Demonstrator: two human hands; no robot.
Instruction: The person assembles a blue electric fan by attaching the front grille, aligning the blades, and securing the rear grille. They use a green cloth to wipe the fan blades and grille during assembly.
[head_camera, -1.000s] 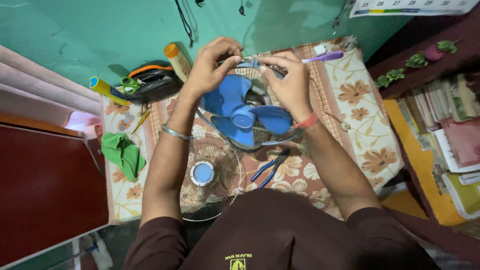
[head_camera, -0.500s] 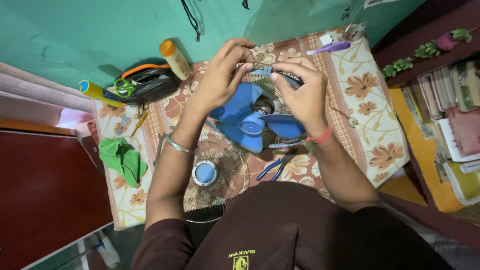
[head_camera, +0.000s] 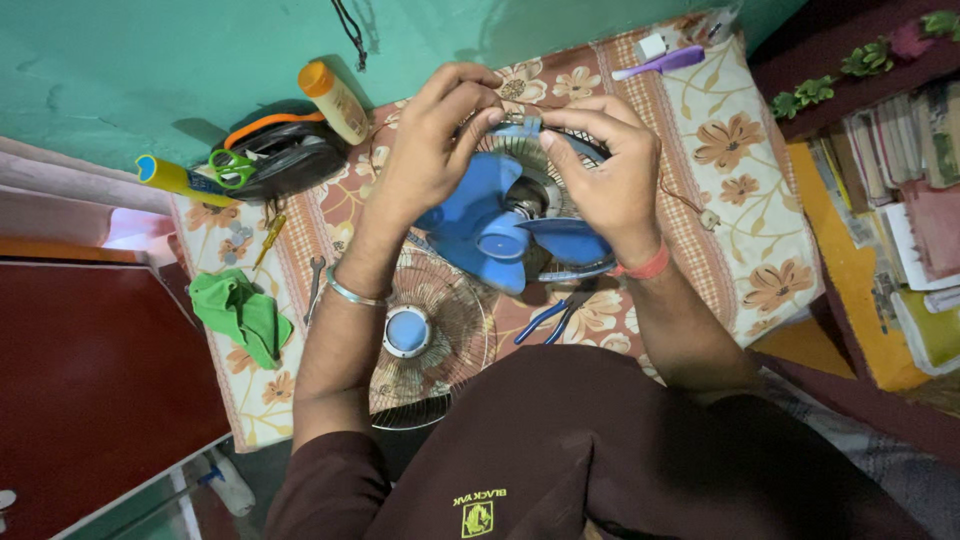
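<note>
A small table fan with blue blades (head_camera: 487, 225) stands on a flowered cloth (head_camera: 740, 200), its front guard off. Both my hands pinch the top of the fan's rear wire guard at a small blue clip (head_camera: 520, 124). My left hand (head_camera: 432, 150) grips the rim from the left side. My right hand (head_camera: 612, 178) grips it from the right, fingers curled over the wires. The detached front wire guard (head_camera: 425, 340), with a blue round centre, lies flat near my left forearm.
Blue-handled pliers (head_camera: 545, 320) lie below the fan. A green cloth (head_camera: 240, 312), a wrench (head_camera: 315, 285), a yellow screwdriver (head_camera: 265, 240), a black pouch with green scissors (head_camera: 275, 155) and an orange-capped bottle (head_camera: 332, 100) are at the left. Books (head_camera: 920, 200) are stacked at the right.
My hands stay on the top of the fan's rear guard, fingers shifting slightly at the blue clip. The camera view has drifted, so everything sits a little lower-left.
</note>
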